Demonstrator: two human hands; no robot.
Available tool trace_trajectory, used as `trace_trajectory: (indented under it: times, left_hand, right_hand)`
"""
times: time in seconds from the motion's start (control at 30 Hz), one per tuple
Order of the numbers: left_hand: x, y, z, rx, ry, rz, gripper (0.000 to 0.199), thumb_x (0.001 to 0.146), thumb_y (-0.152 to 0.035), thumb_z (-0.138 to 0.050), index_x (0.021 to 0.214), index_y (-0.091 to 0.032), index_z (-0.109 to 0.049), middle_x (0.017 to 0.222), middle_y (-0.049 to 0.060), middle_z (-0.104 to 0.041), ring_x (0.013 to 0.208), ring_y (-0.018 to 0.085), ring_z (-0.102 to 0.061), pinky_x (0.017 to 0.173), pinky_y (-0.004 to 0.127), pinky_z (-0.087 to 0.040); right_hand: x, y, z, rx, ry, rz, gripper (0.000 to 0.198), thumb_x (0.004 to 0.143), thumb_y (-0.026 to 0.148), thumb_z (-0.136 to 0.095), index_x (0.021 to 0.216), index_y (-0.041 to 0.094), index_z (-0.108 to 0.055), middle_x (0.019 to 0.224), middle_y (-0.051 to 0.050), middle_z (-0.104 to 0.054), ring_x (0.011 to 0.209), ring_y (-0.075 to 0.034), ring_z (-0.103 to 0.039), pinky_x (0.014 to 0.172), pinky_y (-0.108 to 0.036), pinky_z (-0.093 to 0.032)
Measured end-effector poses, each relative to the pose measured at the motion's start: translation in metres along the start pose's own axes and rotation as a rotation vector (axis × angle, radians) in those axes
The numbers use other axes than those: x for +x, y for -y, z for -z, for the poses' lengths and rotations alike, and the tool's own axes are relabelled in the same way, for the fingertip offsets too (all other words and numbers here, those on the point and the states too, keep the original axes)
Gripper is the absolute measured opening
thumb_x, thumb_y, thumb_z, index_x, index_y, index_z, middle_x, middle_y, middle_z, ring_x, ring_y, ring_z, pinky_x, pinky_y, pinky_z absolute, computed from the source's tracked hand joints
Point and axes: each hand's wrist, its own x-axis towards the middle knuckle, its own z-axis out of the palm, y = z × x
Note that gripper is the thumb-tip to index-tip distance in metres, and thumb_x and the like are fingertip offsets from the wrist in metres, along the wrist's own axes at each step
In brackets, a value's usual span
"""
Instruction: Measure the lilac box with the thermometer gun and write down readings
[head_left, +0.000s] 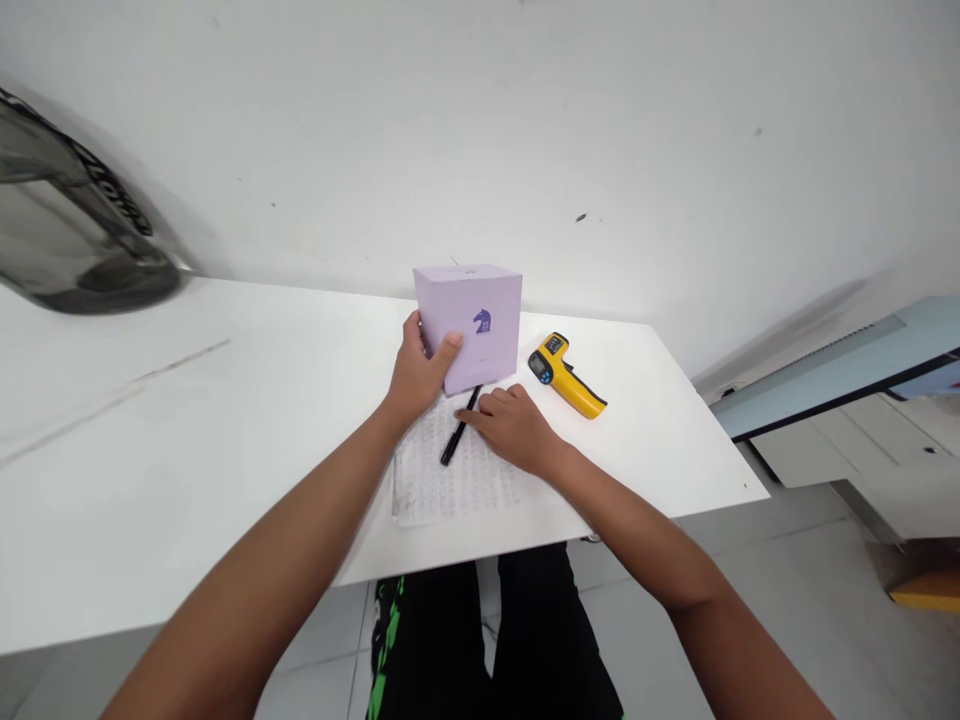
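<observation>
Box, at the far side of the tabletop and clasped by your left hand, may tip if dragged nearer over the pen touching your right hand, whose grip cannot be determined.

The head camera looks forward and down at both hands.

Gray bag cut off at left, paper markings illegible
</observation>
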Motion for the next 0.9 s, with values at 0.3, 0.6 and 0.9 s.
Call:
trace_trajectory:
  times: [0.3, 0.6, 0.9]
  left_hand:
    - [-0.001, 0.0, 0.0, -0.01, 0.014, 0.012, 0.096, 0.085, -0.089, -0.086, 0.155, -0.03, -0.057, 0.154, 0.02, -0.075, 0.141, 0.042, -0.075, 0.12, 0.063, -0.063]
    - [-0.002, -0.001, 0.002, -0.007, 0.017, 0.043, 0.099, 0.083, -0.09, -0.088, 0.156, -0.03, -0.057, 0.157, 0.02, -0.073, 0.143, 0.043, -0.073, 0.123, 0.067, -0.061]
    - [-0.002, -0.004, 0.0, -0.04, 0.001, 0.06, 0.102, 0.079, -0.089, -0.092, 0.156, -0.03, -0.059, 0.16, 0.019, -0.072, 0.147, 0.044, -0.071, 0.129, 0.068, -0.056]
  right_hand:
    - [-0.031, -0.005, 0.036, 0.378, -0.258, -0.192, 0.035, 0.115, 0.056, -0.06, 0.094, 0.03, -0.071, 0.087, -0.007, -0.072, 0.084, -0.028, -0.067, 0.085, -0.048, -0.06]
    - [-0.029, -0.023, 0.029, 0.626, -0.511, -0.244, 0.076, 0.11, 0.095, -0.044, 0.076, 0.029, -0.064, 0.085, -0.007, -0.066, 0.077, -0.025, -0.062, 0.076, -0.045, -0.056]
    - [-0.024, -0.035, 0.02, 0.738, -0.236, -0.608, 0.075, 0.098, 0.092, -0.066, 0.06, 0.027, -0.058, 0.061, -0.001, -0.053, 0.065, -0.02, -0.054, 0.067, -0.036, -0.046]
